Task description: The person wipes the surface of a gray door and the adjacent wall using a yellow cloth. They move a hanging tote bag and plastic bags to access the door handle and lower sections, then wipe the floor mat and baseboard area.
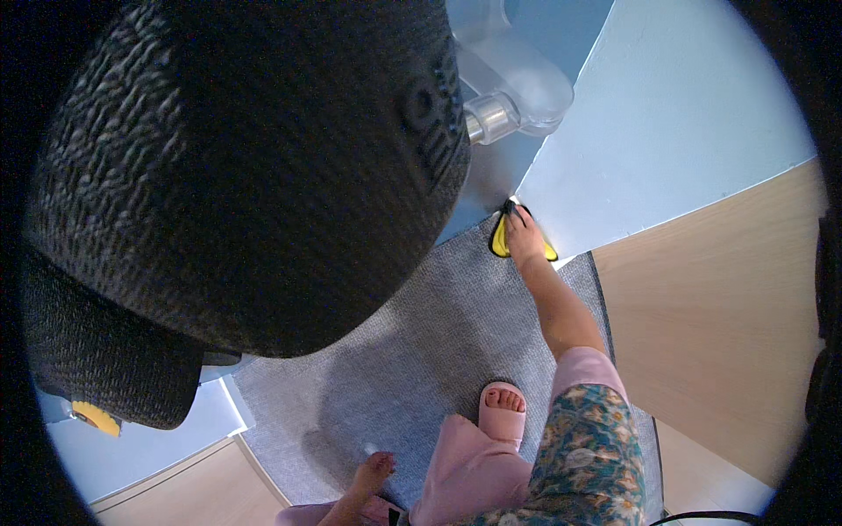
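My right hand (524, 238) lies over a yellow pad with a black rim (500, 240), low at the corner where the blue wall meets the pale panel. A small dark part shows at its fingertips; the hand covers much of the pad, and whether the fingers grip it or press it flat cannot be told. Near the bottom, my left hand (376, 468) hangs low beside my pink trouser leg, its fingers seeming bent. A small pale spot shows by its fingertips, too blurred to name.
A big black textured object (263, 177) fills the upper left, with a clear plastic joint (526, 85) beside it. Below lies a grey woven mat (408, 342) bearing my pink slipper (503, 421). A wood-grain panel (710, 309) stands right; a yellow scalloped item (97, 417) is far left.
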### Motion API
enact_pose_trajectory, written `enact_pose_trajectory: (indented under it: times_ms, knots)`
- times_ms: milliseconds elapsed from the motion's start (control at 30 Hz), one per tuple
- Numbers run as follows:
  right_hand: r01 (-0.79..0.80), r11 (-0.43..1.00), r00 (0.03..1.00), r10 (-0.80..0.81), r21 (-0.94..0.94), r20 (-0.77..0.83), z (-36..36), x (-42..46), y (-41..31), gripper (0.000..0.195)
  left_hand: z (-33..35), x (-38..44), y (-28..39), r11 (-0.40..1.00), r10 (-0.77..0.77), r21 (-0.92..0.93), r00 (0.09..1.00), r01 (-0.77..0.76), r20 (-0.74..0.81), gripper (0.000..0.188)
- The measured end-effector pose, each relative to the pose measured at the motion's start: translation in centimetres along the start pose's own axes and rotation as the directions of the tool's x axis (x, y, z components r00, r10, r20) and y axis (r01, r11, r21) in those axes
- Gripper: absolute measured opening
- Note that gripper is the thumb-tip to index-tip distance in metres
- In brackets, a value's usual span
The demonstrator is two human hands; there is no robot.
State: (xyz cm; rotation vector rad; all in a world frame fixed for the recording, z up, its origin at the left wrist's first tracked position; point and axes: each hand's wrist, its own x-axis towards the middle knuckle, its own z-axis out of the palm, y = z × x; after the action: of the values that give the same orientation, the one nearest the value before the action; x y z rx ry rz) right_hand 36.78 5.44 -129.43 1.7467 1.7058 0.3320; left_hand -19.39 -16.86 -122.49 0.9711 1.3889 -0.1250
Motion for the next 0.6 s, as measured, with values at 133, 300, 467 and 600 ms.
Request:
enact_pose_trajectory:
  times_ms: [133,300,467,600]
  knots:
    - [-0.019,1.000,1.000,0.019,0.004,0.015,1.1,-1.2,-0.9,0.046,-0.2,-0.4,3.5,0.992,-0.034,-0.123,0.996,0.023,-0.085,0.026]
    - [0.040,0.991,0.999,-0.037,0.131,-0.028,3.7,-11.4,-1.2,0.046,0.7,0.6,1.9,0.995,-0.042,-0.093,0.999,0.044,0.029,0.026]
    - [0.062,0.959,0.994,-0.036,0.275,-0.100,4.5,-15.4,0.0,0.042,0.7,0.5,1.9,0.997,0.026,-0.070,0.999,-0.024,0.029,0.026]
    - [-0.374,0.503,0.884,0.447,0.779,0.136,5.5,-19.0,-1.0,0.035,0.7,-0.4,3.3,0.994,-0.033,-0.102,0.999,0.035,0.021,0.025]
